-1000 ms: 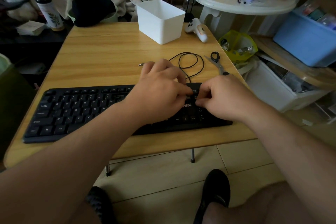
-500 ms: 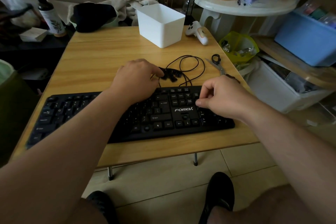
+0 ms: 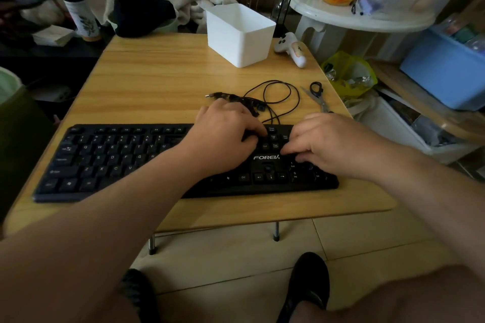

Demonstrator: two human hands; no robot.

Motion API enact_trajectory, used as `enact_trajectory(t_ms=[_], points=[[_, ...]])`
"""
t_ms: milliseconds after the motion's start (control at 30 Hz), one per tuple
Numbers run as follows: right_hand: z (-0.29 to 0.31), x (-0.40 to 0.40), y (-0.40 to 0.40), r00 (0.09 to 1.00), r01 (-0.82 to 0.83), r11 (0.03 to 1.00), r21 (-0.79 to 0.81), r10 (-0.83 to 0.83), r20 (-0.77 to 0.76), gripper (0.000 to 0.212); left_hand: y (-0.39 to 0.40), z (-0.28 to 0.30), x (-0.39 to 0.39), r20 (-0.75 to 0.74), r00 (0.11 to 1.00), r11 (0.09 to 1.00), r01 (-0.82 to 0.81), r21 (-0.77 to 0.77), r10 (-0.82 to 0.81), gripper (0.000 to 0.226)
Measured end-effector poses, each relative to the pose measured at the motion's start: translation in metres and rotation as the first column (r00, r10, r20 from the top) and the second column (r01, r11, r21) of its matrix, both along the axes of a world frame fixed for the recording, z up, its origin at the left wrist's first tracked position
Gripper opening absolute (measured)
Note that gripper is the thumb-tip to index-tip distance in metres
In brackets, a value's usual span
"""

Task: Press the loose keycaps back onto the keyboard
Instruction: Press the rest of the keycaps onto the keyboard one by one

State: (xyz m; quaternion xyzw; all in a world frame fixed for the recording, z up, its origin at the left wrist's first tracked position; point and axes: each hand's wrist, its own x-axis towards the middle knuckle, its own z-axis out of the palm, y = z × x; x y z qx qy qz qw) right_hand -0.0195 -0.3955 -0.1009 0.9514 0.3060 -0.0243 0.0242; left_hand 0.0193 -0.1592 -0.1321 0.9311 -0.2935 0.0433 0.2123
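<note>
Loose keycaps lie at 12 o'clock from your left hand

Your left hand [image 3: 225,136] sits nearest the loose keycaps [image 3: 253,107], just beyond its knuckles on the table [image 3: 157,81]; its fingers curl onto the FOREV keyboard [image 3: 118,155], perhaps pinching a cap, though I cannot tell. Your right hand [image 3: 333,144] rests at 3 o'clock, fingers bent down onto the numpad keys.
</note>
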Motion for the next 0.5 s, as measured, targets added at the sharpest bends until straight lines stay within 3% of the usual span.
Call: enact_trajectory(t_ms=[233, 367, 500], points=[[0.028, 0.009, 0.017, 0.977, -0.213, 0.921, -0.327, 0.207, -0.054, 0.024, 0.000, 0.000, -0.008, 0.001, 1.000, 0.999, -0.004, 0.033, 0.004, 0.026], [0.033, 0.009, 0.029, 0.972, -0.228, 0.862, -0.452, 0.228, -0.055, 0.019, -0.001, 0.000, -0.010, 0.049, 0.999, 0.999, 0.016, 0.030, -0.018, 0.027], [0.023, 0.009, 0.021, 0.985, -0.168, 0.936, -0.309, 0.174, -0.009, 0.028, -0.002, 0.000, -0.013, 0.058, 0.997, 0.999, 0.049, 0.012, -0.050, 0.025]])
